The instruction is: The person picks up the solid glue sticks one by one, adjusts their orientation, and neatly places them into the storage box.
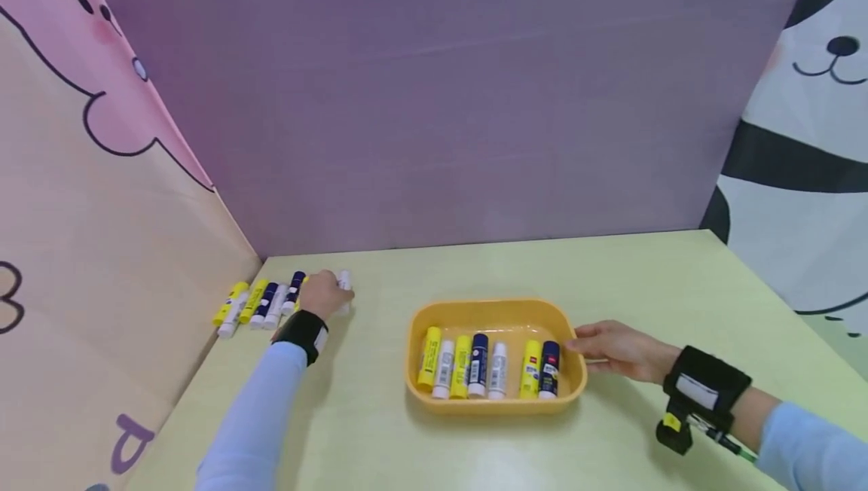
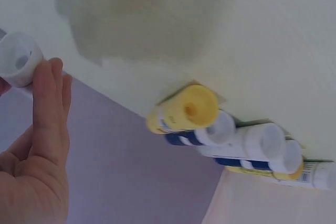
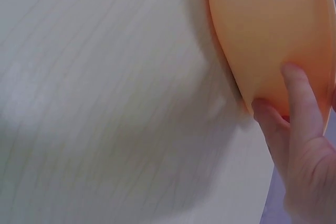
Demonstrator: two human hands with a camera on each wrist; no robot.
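Observation:
My left hand (image 1: 322,295) pinches a white glue stick (image 1: 345,280) at the far left of the table. In the left wrist view, the open-looking round end of this glue stick (image 2: 21,59) shows between thumb and fingers. Just left of that hand lies a row of yellow, white and navy glue sticks (image 1: 254,300), partly hidden by the hand. A yellow-orange tray (image 1: 491,407) sits mid-table, holding several glue sticks (image 1: 478,365) side by side, with a gap in the row. My right hand (image 1: 627,352) grips the tray's right end, thumb at the rim, fingers against the outer wall.
A purple panel (image 1: 475,114) rises behind the pale table (image 1: 366,446). Beside the row of glue sticks stands a printed left wall (image 1: 136,265). Another printed panel (image 1: 800,235) with a panda figure stands on the right.

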